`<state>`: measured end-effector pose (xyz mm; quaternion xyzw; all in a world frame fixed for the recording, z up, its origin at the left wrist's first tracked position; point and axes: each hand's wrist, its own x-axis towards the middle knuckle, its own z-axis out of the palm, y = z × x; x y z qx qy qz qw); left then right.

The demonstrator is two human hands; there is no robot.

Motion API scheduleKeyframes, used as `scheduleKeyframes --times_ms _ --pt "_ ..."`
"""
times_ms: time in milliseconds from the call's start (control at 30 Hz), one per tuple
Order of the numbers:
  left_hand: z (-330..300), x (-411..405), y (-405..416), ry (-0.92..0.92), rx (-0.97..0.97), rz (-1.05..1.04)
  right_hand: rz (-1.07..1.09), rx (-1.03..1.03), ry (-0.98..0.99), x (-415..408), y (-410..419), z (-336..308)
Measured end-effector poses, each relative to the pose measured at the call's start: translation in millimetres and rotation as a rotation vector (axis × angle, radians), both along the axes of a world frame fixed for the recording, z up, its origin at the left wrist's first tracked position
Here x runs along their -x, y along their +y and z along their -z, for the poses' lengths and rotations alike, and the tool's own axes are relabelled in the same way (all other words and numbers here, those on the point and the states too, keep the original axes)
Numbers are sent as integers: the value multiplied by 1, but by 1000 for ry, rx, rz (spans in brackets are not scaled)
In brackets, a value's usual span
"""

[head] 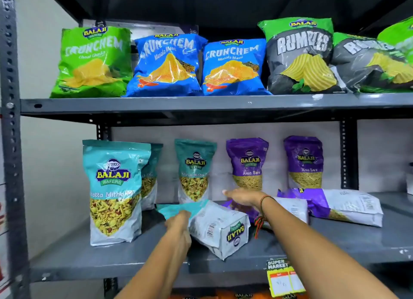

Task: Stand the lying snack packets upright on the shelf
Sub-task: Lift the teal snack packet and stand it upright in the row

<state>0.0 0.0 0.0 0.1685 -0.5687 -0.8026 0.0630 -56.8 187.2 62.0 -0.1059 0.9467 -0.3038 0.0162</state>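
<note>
Our left hand (178,222) grips the lying teal-and-white plastic snack packet (214,225) on the grey metal shelf (335,238); our right hand (242,197) hovers open just beyond it. Next, we judge, tip it upright.

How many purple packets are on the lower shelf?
4: two standing at the back, two lying in front, one partly hidden by the right hand.

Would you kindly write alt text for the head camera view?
A person's left hand grips a lying teal packet on a grey metal shelf, while the right hand reaches toward lying purple packets. Behind stand upright teal and purple packets; chip bags fill the shelf above.
</note>
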Motion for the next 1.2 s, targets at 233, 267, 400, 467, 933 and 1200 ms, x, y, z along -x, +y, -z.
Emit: scheduleKeyframes --times_ms 233,267,400,467,933,1200 --pt "14 11 16 -13 -191 -75 -55 10 -224 21 -12 13" --pt "13 12 16 -21 -201 -85 -57 42 -256 22 -11 14" --pt "15 16 16 10 -245 -130 -60 151 -277 24 -12 16" --pt "11 16 16 41 -236 -165 -49 203 -287 19 -13 15" --pt "-50 24 -22 525 133 134 -171 942 162 -2 -28 10" --pt "-18 28 -30 486 90 180 -185 799 230 -11 -30 48"
